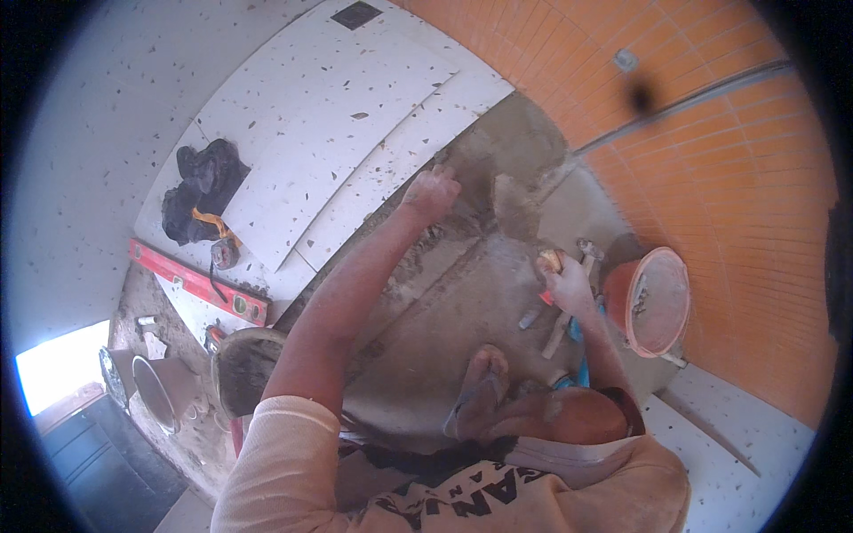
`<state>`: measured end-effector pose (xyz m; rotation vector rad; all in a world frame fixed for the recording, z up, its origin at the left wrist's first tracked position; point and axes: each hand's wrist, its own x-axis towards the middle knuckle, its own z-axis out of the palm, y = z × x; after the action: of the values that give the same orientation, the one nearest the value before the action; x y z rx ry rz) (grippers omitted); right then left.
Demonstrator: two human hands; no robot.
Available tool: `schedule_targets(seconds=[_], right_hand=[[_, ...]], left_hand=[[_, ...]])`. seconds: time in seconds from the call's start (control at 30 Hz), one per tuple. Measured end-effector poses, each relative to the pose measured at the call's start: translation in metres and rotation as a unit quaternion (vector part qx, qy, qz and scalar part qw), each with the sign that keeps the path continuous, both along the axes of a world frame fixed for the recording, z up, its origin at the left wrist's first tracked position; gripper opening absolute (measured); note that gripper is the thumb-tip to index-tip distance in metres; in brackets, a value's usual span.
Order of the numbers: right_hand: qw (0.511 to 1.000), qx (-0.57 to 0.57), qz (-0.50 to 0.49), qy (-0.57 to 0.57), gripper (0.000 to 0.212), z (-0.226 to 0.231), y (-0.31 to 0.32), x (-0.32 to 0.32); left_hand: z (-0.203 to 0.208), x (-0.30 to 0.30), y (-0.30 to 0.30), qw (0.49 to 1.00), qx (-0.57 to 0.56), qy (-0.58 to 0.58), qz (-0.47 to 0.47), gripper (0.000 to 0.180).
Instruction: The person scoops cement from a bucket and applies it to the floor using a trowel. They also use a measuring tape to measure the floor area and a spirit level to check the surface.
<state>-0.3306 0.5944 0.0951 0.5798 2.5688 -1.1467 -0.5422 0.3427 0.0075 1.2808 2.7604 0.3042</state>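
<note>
My left hand (433,192) reaches over the edge of the white speckled floor slabs (333,115), beside wet grey mortar (466,200). Its fingers curl down, and anything inside them is hidden. My right hand (569,286) is closed round the tan handle of what looks like a trowel (515,206), whose mortar-coated blade points toward the far wall. A small red piece shows under that hand; I cannot tell if it is held. A hammer (569,306) lies close to my right wrist. My bare foot (484,373) rests on the grey floor below.
An orange bucket (657,298) stands at right by the orange tiled wall (720,169). On the left are a red spirit level (200,282), a black plastic bag (206,188), a tape measure (224,254), a mortar tub (244,369) and a pale bucket (164,391).
</note>
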Motion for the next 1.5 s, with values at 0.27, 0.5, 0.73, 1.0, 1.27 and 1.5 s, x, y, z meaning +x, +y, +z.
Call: schedule_targets(seconds=[0.27, 0.5, 0.73, 1.0, 1.27, 1.5], right_hand=[[0.996, 0.027, 0.007, -0.085, 0.035, -0.006, -0.007, -0.006], [0.961, 0.158, 0.225, -0.037, 0.048, 0.009, -0.042, -0.013], [0.938, 0.288, 0.184, -0.054, 0.048, 0.014, -0.032, -0.053], [0.976, 0.125, 0.175, -0.044, 0.042, 0.038, -0.046, -0.047], [0.903, 0.109, 0.411, 0.054, 0.037, 0.14, -0.189, -0.05], [0.717, 0.242, 0.646, 0.096, 0.04, 0.2, -0.318, -0.039]], left_hand=[[0.074, 0.005, -0.033, 0.986, 0.135, -0.089, 0.037, 0.016], [0.165, 0.066, -0.201, 0.946, 0.13, -0.222, 0.197, 0.015], [0.194, 0.195, -0.388, 0.83, 0.289, -0.119, 0.463, 0.016], [0.193, 0.41, -0.517, 0.577, 0.242, -0.027, 0.779, 0.019], [0.097, 0.554, -0.585, 0.522, -0.039, 0.015, 0.852, 0.054], [0.128, 0.421, -0.44, 0.511, 0.464, -0.206, 0.694, 0.042]])
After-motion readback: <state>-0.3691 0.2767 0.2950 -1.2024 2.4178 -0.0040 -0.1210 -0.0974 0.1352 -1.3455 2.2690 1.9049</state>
